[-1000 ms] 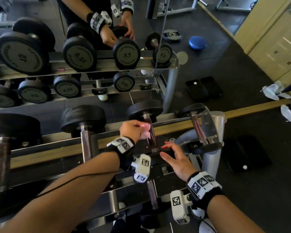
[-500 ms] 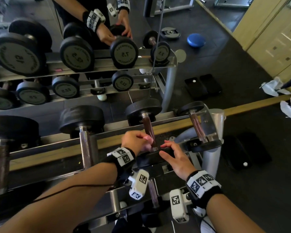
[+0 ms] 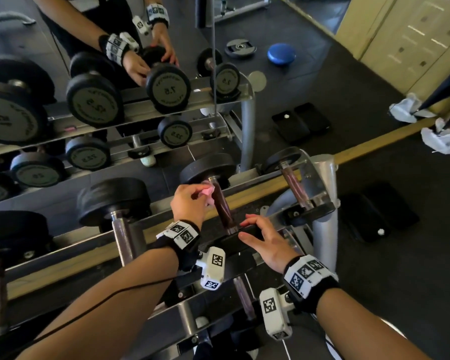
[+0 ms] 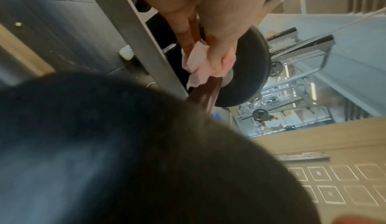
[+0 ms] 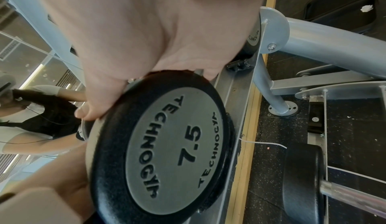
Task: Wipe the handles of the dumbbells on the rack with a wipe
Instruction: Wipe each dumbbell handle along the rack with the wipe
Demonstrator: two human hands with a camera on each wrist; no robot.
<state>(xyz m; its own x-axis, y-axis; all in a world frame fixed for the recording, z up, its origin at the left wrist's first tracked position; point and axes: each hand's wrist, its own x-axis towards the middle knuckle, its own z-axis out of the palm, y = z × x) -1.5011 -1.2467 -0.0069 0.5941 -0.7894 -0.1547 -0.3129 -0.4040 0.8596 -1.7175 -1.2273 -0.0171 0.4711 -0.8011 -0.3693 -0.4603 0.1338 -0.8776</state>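
Head view, near to far, everything placed off the 7.5 dumbbell (image 3: pixel 218 201) on the top tier of the rack (image 3: pixel 322 175).

Nearest: my right hand (image 3: pixel 266 240) on the dumbbell's near head. Fingers curve over the rim, thumb on the other side, a bracing hold and not a full wrap. Right wrist view confirms: palm over the top edge of the disc stamped 7.5 (image 5: pixel 167 151).

Just past that, my left hand (image 3: pixel 190 203) is closed round the wipe (image 3: pixel 209 194), pressing it against the handle (image 3: pixel 222 203) at its far end, right next to the far head (image 3: pixel 208 170). Left wrist view shows the pink wipe (image 4: pixel 200 64) bunched in the fingers and wrapped partly round the dark bar (image 4: pixel 208 93).

Beside it on the right: a smaller dumbbell (image 3: pixel 294 185) at the rack end. On the left: bigger ones, steel handles. Behind: a mirror (image 3: pixel 115 74) doubling the whole rack.

Handling, my read:
- Dumbbell is heavy and rigid, round heads, can roll in the cradle. Hold it by the head rim, as the right hand does now. No need to lift.
- Handle looks smooth, likely slick once damp.
- Wipe is thin and limp, will bunch or tear. Keep it spread round the bar and stroke along its length.
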